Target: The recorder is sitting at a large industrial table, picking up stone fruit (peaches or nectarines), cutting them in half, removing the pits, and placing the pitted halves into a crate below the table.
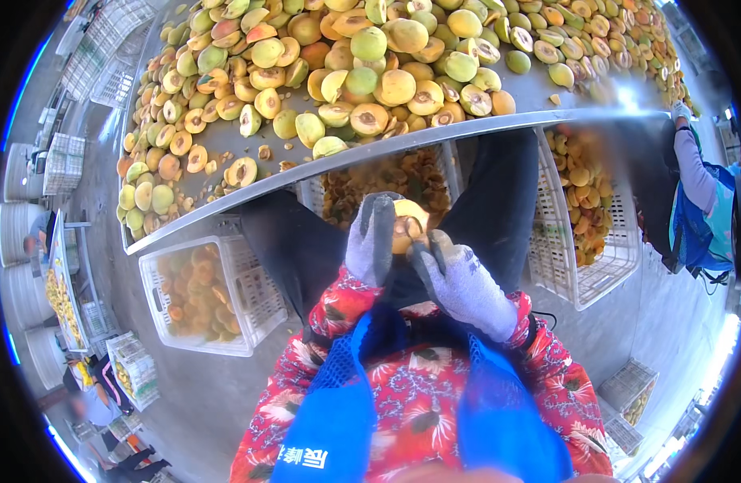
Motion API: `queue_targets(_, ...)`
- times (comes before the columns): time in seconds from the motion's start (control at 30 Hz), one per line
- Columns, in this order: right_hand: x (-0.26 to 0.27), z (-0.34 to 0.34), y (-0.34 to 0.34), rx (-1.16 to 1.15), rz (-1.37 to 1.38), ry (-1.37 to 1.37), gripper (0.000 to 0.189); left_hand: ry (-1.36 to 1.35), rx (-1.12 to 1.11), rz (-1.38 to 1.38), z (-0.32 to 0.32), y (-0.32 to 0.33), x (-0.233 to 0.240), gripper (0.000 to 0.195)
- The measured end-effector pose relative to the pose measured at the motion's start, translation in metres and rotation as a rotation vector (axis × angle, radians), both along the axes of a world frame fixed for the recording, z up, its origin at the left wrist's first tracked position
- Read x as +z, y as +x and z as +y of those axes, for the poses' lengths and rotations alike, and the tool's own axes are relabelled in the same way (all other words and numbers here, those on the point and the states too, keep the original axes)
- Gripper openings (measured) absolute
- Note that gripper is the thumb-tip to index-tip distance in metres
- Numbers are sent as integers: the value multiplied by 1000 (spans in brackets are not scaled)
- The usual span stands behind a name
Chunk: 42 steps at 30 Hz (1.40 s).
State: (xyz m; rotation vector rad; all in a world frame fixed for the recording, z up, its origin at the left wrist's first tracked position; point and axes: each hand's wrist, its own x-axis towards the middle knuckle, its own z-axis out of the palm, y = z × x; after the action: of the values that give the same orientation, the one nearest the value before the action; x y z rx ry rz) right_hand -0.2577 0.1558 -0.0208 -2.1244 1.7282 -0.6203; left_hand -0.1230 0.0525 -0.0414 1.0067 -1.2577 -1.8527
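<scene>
My left hand [373,241], in a grey-coated work glove, holds a cut peach half [411,214] over my lap, its cut face turned towards my right. My right hand [461,284], gloved the same way, is curled with thumb and fingertips pinched at the fruit's hollow. A small, loop-like tool [414,228] shows at those fingertips; most of it is hidden. Beyond my hands, a metal table [258,187] bears a heap of halved and whole peaches [370,66]. Between my knees stands a crate of peach scraps [388,181], partly under the table edge.
White plastic crates with peach halves stand to my left [240,290] and right [563,241]. A raised metal rim [346,157] edges the table. Another person [702,187] works at far right. More people, crates [132,371] and a second table [65,290] are at left.
</scene>
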Motion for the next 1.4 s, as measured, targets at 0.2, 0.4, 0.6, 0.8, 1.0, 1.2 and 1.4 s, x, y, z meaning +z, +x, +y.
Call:
queue_targets(0.2, 24, -27, -9, -147, -752, 544, 19, -148, 16, -192, -10, -14, -21, 18)
queue_targets(0.4, 36, -27, -23, -461, -1992, 1036, 40, -421, -50, -84, -15, -22, -26, 24)
queue_targets(0.6, -4, -20, -15, -271, -1807, 1081, 31, -716, -132, -432, -11, -6, -26, 16)
queue_targets(0.8, -8, -14, -20, -41, -2402, 1287, 27, -990, -229, -375, -18, -3, -20, 21)
queue_targets(1.0, -35, -31, -15, 413, -2702, 1407, 35, -221, -114, -88, -15, -8, -33, 37)
queue_targets(1.2, -36, -49, -17, 157, -2650, 1285, 42, 127, 100, -87, -26, -25, -21, 25)
queue_targets(1.4, -60, -50, -9, 297, -2686, 1532, 44, 96, 186, -94, -18, -5, -28, 23)
